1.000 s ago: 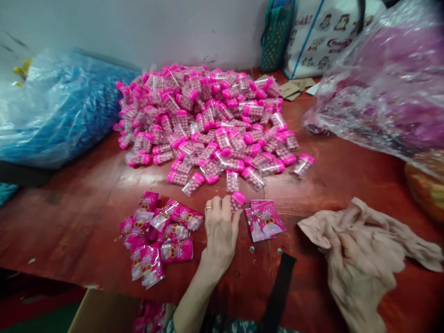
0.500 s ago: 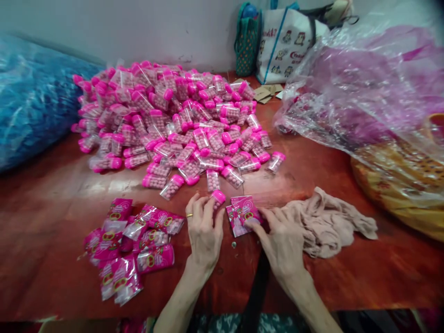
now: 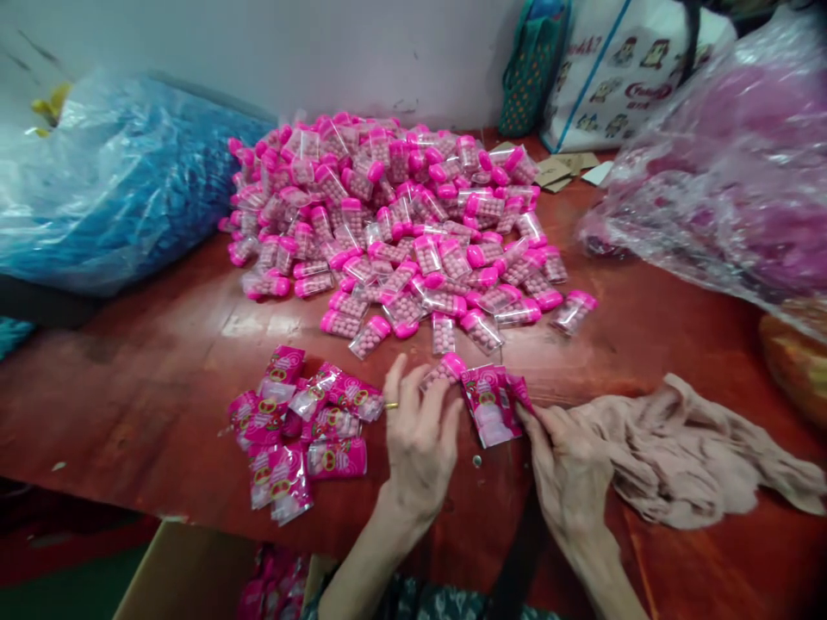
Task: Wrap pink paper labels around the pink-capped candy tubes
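My left hand (image 3: 419, 435), with a ring on one finger, is closed around a small clear candy bottle (image 3: 445, 370) with a bright pink cap. The cap points right, close to a flat pink printed sleeve (image 3: 489, 413) on the table. My right hand (image 3: 568, 461) pinches the edge of another pink sleeve (image 3: 520, 393), tilted up at the flat one's right side. Left of my hands lies a group of bottles in pink printed sleeves (image 3: 337, 459). Beyond my hands is a large heap of pink-capped candy bottles (image 3: 413, 228).
A crumpled beige cloth (image 3: 698, 456) lies right of my right hand. A blue-filled plastic bag (image 3: 129, 189) stands at the left, a pink-filled clear bag (image 3: 730, 181) at the right. A white printed bag (image 3: 620, 86) leans by the wall. Below the edge is a cardboard box (image 3: 187, 568).
The view has turned left, so everything sits further right in the picture. My right hand has drawn one pink sleeve aside from the other. The bottle in my left hand now lies more sideways.
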`<state>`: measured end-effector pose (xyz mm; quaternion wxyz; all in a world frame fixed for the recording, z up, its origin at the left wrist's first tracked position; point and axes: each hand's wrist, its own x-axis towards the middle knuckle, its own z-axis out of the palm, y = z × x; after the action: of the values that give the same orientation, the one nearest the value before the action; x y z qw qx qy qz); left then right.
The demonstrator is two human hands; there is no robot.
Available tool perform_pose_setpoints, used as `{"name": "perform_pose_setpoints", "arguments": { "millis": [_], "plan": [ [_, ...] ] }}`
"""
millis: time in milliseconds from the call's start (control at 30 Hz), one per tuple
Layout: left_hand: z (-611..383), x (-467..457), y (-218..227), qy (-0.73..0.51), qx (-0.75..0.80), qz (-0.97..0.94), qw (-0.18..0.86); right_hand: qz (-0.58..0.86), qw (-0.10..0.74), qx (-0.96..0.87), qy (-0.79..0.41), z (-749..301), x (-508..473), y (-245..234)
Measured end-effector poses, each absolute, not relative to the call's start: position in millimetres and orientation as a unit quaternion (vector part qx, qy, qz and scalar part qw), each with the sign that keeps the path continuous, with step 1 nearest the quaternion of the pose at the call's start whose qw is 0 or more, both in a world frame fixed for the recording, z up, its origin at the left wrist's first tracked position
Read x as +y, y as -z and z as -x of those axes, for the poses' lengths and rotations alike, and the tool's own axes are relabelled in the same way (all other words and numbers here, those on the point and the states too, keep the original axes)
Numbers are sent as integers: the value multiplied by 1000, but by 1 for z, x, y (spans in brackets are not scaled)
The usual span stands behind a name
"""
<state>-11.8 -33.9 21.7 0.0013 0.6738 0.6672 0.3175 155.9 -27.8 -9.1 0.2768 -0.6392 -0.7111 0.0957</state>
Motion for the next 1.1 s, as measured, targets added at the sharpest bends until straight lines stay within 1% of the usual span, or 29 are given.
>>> {"name": "perform_pose_setpoints", "arguments": {
  "millis": [100, 200, 267, 367, 433, 467, 533, 567, 633, 700, 733, 767, 800, 900, 1000, 1100],
  "plan": [
    [43, -43, -20, -266, 718, -642, -45, 635, 280, -715, -79, -156, -27, 11],
    [69, -52, -10, -178, 739, -648, -41, 628, 291, -718, -80, -156, -27, 11],
    [78, -58, -5, -155, 738, -655, -44, 622, 321, -709, -84, -157, -26, 11],
    [81, -62, -4, -161, 732, -661, -35, 610, 391, -683, -91, -157, -27, 7],
    [77, -62, -11, -206, 726, -656, -11, 616, 424, -655, -110, -157, -29, 1],
    [72, -62, -16, -247, 723, -645, 8, 621, 433, -642, -124, -156, -31, -3],
    [60, -60, -28, -355, 711, -603, 71, 624, 442, -624, -163, -153, -37, -12],
    [52, -59, -34, -412, 697, -573, 128, 618, 445, -620, -186, -151, -41, -17],
    [34, -55, -46, -497, 652, -484, 306, 593, 455, -616, -249, -144, -48, -24],
    [15, -50, -55, -516, 569, -397, 503, 561, 454, -615, -319, -136, -53, -29],
    [7, -48, -56, -508, 536, -360, 570, 550, 446, -615, -346, -132, -55, -29],
    [0, -46, -57, -508, 520, -332, 602, 545, 434, -616, -367, -128, -56, -30],
    [-6, -44, -56, -513, 514, -311, 613, 546, 422, -615, -381, -126, -57, -30],
    [-15, -41, -47, -563, 521, -250, 591, 563, 392, -603, -407, -123, -56, -29],
    [-16, -39, -40, -594, 508, -170, 600, 562, 393, -599, -413, -123, -54, -31],
    [-15, -37, -40, -596, 503, -133, 611, 553, 395, -588, -439, -120, -54, -33]
  ]
}}
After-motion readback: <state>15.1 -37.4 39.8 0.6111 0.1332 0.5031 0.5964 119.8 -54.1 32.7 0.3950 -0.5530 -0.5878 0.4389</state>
